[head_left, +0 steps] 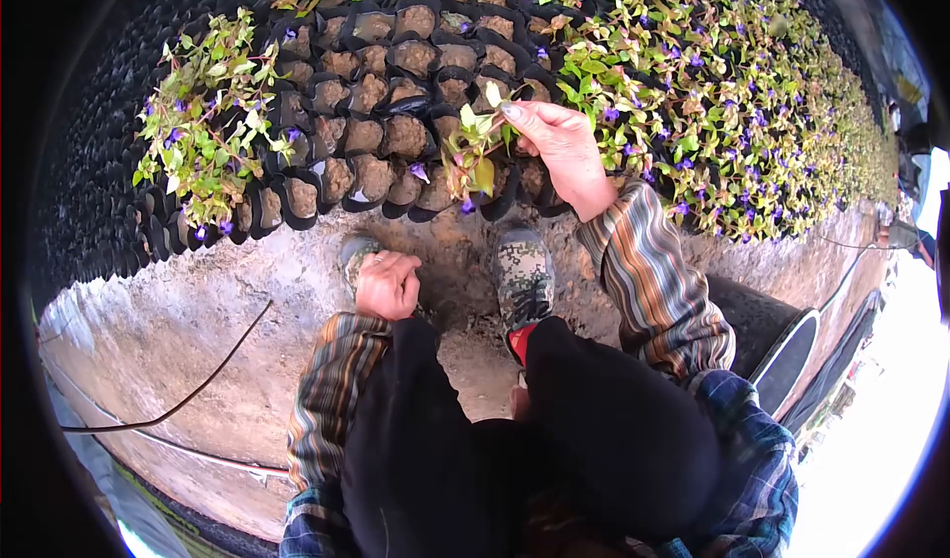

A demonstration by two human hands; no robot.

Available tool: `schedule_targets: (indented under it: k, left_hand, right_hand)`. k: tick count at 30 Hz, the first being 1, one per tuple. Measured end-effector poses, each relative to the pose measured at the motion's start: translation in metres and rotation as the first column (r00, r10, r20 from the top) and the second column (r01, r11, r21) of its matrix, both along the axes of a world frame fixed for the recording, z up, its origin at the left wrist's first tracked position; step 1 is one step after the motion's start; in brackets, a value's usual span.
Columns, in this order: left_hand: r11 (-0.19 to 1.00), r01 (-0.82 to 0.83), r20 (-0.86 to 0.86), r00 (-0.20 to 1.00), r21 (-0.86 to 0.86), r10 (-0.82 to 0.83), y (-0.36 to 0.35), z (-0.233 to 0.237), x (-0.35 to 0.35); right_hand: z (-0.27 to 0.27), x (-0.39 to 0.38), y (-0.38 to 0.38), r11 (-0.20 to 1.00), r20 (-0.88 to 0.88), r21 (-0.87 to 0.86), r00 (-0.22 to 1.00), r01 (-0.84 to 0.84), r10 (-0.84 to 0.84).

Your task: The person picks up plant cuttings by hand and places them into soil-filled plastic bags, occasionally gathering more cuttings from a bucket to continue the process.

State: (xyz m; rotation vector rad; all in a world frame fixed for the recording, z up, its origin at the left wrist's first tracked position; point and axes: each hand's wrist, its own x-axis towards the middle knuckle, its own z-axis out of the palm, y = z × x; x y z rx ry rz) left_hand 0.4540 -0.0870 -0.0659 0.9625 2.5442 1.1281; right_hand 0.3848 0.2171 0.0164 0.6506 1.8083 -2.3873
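Brown soil fills the black bags (386,138). Just below the bags, the left hand (386,286) rests by the knee (401,370), fingers curled together in a fist. Over the bags' front row hangs a small green plant (475,157), pinched by the fingers of the right hand (562,147), that arm stretched forward.

Leafy green seedling (475,152) w/ purple bloom, upright over front-row soil bags (374,178).
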Motion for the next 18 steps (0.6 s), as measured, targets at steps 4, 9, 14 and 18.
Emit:
schedule_targets:
  k: [4, 9, 14, 18]
  left_hand:
    - [0.999, 0.001, -0.04, 0.999, 0.046, 0.001, 0.003, 0.001, 0.0]
    - [0.999, 0.044, -0.01, 0.999, -0.015, -0.044, -0.005, -0.019, 0.007]
    - [0.997, 0.014, 0.021, 1.0, -0.082, -0.012, 0.0, -0.005, 0.005]
    - [0.995, 0.021, 0.023, 1.0, -0.094, -0.019, -0.002, -0.007, 0.007]
  right_hand:
    - [-0.031, -0.003, 0.013, 0.47, -0.292, 0.863, 0.943, 0.187, 0.162]
    - [-0.003, -0.008, 0.009, 0.935, -0.207, 0.272, 0.963, 0.227, -0.173]
    - [-0.003, -0.03, -0.017, 0.981, -0.15, 0.194, 0.989, 0.027, 0.002]
    - [0.015, -0.044, -0.033, 0.973, -0.245, -0.226, 0.965, 0.041, -0.098]
